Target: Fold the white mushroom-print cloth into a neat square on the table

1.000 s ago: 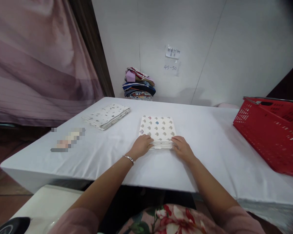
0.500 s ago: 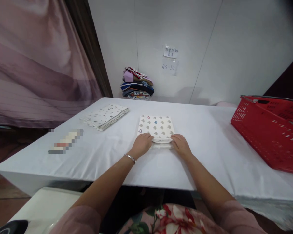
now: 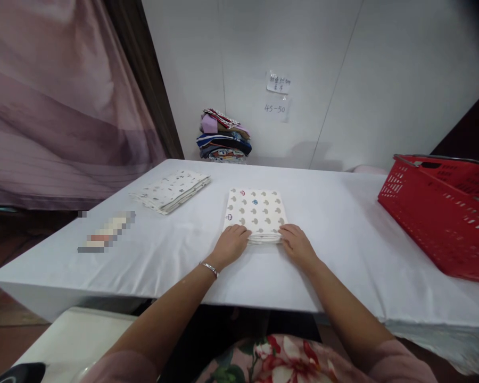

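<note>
A folded white cloth (image 3: 255, 210) printed with grey mushroom shapes, a few of them coloured, lies flat on the white-covered table (image 3: 335, 229) before me. My left hand (image 3: 231, 243) is closed on its near left corner, and a bracelet circles that wrist. At the near right corner my right hand (image 3: 297, 242) grips the same cloth, fingers on top. The folded layers show along the near edge between both hands. The thumbs are mostly hidden.
Another folded patterned cloth (image 3: 173, 190) lies at the back left, with a pixelated item (image 3: 107, 231) nearer me. A red plastic basket (image 3: 431, 213) stands on the right. Behind the table rises a fabric stack (image 3: 224, 138) against the wall with paper notes (image 3: 277, 96).
Both hands have moved slightly toward me, drawing the cloth's upper layer down over the near edge. The lower layer that stuck out there is now mostly covered.
</note>
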### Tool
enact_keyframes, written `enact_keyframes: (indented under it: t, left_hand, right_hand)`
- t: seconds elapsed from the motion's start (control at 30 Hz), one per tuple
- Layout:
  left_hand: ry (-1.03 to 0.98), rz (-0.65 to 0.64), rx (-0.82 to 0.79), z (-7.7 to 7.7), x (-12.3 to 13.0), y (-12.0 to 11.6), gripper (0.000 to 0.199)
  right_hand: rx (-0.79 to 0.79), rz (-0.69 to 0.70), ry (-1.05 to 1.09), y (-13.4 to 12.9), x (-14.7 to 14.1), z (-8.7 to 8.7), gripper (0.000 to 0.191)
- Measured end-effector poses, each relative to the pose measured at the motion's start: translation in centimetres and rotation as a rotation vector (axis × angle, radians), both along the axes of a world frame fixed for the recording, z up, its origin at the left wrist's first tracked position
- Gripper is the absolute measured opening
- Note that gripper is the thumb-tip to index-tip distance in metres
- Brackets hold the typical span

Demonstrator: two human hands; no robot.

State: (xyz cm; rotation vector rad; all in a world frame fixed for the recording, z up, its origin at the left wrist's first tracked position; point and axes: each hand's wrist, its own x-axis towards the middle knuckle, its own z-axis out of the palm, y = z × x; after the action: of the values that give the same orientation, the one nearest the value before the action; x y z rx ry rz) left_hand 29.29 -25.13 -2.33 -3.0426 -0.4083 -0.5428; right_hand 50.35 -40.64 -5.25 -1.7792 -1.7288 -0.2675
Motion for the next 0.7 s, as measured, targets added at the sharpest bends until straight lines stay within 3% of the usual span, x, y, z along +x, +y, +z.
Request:
enact_keyframes:
  t: [0.17,0.37,0.7]
  left_hand:
    - [-0.028,0.027,0.015,0.0,0.1,0.0,0.022]
    - [-0.057,0.005,-0.008,-0.3,-0.2,0.1,0.023]
    - [-0.113,0.068,-0.004,0.3,-2.8,2.0,0.022]
  right_hand:
    - [-0.021,-0.014,-0.044,-0.3,-0.1,0.2,0.040]
    - [-0.041,-0.057,-0.035,-0.3,0.3,-0.2,0.036]
    - [0.001,-0.142,0.016,-0.4,0.4,-0.3,0.033]
